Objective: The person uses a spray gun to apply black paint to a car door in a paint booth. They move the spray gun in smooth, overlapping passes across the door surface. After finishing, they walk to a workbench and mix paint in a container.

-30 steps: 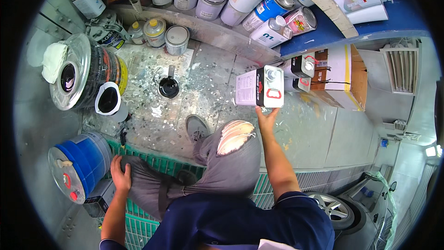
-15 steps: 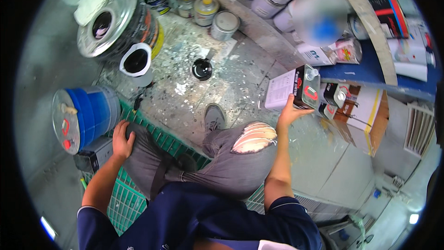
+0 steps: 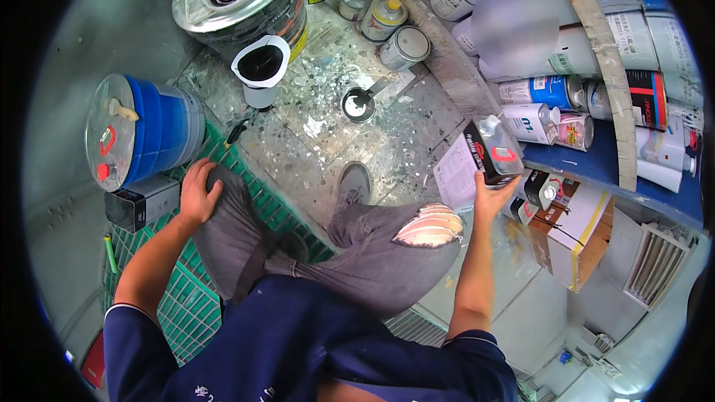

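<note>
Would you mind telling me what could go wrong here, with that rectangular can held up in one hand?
The right hand holds the black rectangular can from below, tilted; it might slip and fall onto the paint-spattered floor. The small open tin sits near the person's shoe, so a shift of the foot could tip it. The left hand rests on the knee, not free to steady anything.

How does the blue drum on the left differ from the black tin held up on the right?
The blue drum is round, far bigger and lies on its side on the floor. The black tin is boxy, small and held up by the right hand. The left hand rests on a knee beside the drum. Both are closed containers.
</note>
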Action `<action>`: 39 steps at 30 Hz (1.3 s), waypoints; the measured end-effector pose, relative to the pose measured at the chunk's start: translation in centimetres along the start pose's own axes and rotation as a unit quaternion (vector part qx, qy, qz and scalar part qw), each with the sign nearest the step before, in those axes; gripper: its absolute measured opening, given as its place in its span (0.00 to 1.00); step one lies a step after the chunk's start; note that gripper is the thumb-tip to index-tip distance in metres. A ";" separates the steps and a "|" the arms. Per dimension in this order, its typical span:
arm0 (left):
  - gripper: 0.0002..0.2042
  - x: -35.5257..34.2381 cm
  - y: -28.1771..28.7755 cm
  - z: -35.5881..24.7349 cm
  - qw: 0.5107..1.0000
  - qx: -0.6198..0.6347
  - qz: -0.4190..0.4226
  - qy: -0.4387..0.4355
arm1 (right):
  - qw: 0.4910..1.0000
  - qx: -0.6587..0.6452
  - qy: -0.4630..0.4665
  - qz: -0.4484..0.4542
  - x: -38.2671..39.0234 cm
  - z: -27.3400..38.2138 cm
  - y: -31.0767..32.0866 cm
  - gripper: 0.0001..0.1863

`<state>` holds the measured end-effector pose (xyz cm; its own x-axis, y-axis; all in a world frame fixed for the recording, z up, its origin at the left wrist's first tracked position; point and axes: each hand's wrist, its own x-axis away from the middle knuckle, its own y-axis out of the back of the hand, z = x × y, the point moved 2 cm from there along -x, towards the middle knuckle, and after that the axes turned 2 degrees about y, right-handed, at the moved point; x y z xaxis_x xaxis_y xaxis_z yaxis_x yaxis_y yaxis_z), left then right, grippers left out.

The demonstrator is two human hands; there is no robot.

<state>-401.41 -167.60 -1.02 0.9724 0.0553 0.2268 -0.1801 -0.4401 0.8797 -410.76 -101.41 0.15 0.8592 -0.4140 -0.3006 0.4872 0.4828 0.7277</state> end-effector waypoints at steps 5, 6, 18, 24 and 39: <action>0.21 0.7 -0.3 1.0 1.000 0.005 -0.013 0.011 | 0.977 0.030 0.058 0.201 -0.2 5.9 -0.5 0.64; 0.21 0.6 -0.2 0.9 1.000 0.008 -0.016 0.010 | 0.971 0.045 0.075 0.222 -0.3 6.9 -0.9 0.65; 0.21 2.0 0.0 1.2 0.998 0.039 -0.048 0.034 | 0.890 0.178 0.153 0.390 -0.9 15.1 -5.8 0.68; 0.21 2.6 0.0 1.3 0.996 0.043 -0.058 0.046 | 0.862 0.229 0.167 0.420 -1.7 16.0 -7.5 0.68; 0.21 3.4 -0.1 1.9 0.996 0.043 -0.071 0.044 | 0.824 0.289 0.157 0.461 -1.8 16.3 -9.3 0.69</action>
<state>-397.83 -169.03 -1.13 0.9696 0.1996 0.1419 -0.0244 -0.4979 0.8669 -419.38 -117.73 3.97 0.8645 0.1868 0.4666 -0.4740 -0.0054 0.8805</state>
